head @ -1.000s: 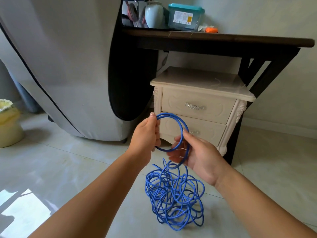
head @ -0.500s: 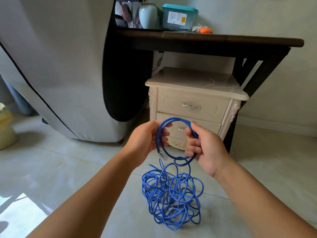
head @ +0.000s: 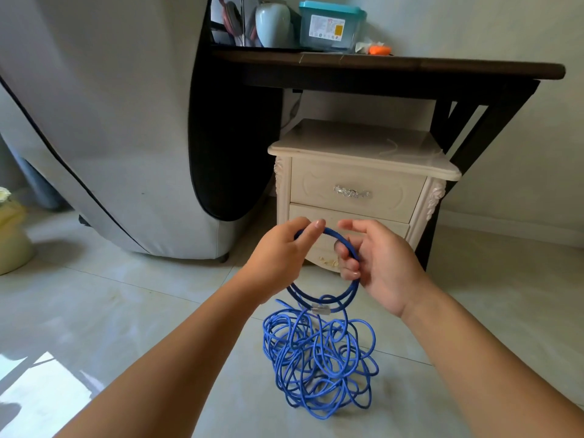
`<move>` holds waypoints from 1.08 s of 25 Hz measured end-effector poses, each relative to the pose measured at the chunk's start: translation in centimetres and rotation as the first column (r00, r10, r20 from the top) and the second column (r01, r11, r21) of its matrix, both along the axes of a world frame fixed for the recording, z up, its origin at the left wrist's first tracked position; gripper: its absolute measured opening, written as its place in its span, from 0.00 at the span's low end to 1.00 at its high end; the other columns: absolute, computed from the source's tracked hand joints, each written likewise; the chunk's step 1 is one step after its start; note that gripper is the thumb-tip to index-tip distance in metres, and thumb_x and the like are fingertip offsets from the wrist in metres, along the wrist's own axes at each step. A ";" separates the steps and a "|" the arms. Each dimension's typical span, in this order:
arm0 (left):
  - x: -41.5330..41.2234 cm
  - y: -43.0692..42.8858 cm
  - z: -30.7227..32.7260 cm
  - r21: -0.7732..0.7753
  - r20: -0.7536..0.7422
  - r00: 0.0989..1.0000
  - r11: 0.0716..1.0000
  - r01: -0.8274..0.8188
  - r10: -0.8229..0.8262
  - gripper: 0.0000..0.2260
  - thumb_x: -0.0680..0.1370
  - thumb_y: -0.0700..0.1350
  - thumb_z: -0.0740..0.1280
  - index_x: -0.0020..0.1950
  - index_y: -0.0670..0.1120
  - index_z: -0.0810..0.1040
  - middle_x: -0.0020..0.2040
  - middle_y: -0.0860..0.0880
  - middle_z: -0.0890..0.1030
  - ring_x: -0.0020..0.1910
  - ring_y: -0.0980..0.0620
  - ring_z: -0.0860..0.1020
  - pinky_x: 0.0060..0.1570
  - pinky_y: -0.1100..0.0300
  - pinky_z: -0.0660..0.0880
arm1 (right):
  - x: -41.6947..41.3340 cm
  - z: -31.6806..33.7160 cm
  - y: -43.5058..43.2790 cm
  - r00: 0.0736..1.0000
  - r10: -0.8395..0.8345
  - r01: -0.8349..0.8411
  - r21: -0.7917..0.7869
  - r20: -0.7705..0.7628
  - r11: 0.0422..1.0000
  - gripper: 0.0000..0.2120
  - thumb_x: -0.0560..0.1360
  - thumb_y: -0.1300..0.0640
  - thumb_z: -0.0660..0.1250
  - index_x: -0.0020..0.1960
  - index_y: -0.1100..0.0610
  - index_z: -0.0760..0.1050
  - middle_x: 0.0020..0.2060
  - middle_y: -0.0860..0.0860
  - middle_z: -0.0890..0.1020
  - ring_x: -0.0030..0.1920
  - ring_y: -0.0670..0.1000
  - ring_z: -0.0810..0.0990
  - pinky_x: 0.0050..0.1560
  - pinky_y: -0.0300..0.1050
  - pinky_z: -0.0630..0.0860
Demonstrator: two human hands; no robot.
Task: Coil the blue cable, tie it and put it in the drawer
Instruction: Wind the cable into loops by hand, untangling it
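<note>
Most of the blue cable (head: 319, 358) lies in a loose tangle on the floor tiles. From it a small loop of two turns rises between my hands, with a clear plug at its bottom. My left hand (head: 281, 254) pinches the top left of the loop. My right hand (head: 379, 263) has its fingers curled round the loop's right side. Behind the hands stands a cream nightstand (head: 360, 153) with a shut upper drawer (head: 354, 188); the lower drawer is partly hidden by my hands.
A dark wooden desk (head: 395, 63) spans over the nightstand, carrying a teal-lidded box (head: 331, 25) and a pale vase (head: 272, 23). A large grey covered object (head: 104, 121) fills the left. A yellow bin (head: 9, 235) stands at the far left edge.
The loop has turned in my hands, so the clear plug now hangs at the bottom. My left hand moved to the top of the loop and the right closed on its right side.
</note>
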State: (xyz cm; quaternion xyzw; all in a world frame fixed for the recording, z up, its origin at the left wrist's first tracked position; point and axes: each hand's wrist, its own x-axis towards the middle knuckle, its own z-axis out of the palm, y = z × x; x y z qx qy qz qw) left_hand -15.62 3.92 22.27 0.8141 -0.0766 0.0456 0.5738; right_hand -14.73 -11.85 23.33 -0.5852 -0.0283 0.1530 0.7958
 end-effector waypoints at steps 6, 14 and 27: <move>0.3 0.4 -0.1 -0.372 -0.060 0.975 0.902 -0.220 0.214 0.16 0.83 0.54 0.58 0.39 0.46 0.68 0.30 0.51 0.63 0.27 0.55 0.62 0.25 0.63 0.65 | -1.3 -1.3 0.1 0.995 0.096 -0.097 0.002 0.018 0.995 0.11 0.82 0.60 0.57 0.50 0.63 0.76 0.36 0.58 0.82 0.46 0.61 0.82 0.52 0.53 0.77; 0.1 0.3 0.0 -0.535 -0.260 0.965 0.837 -0.115 -0.034 0.12 0.83 0.43 0.57 0.48 0.41 0.78 0.31 0.49 0.67 0.29 0.53 0.65 0.29 0.60 0.71 | -0.6 -1.0 -0.3 0.998 0.025 -0.029 0.089 0.052 0.996 0.10 0.83 0.59 0.55 0.45 0.60 0.70 0.24 0.47 0.61 0.22 0.47 0.62 0.35 0.46 0.75; -0.2 -0.2 0.1 -0.490 -0.231 0.967 0.872 -0.019 -0.109 0.18 0.83 0.51 0.61 0.34 0.49 0.65 0.30 0.52 0.58 0.27 0.54 0.54 0.22 0.64 0.56 | 0.0 -0.1 -1.7 0.986 0.150 -0.145 0.070 -0.069 0.987 0.28 0.71 0.39 0.60 0.58 0.62 0.74 0.33 0.60 0.80 0.35 0.59 0.80 0.42 0.49 0.80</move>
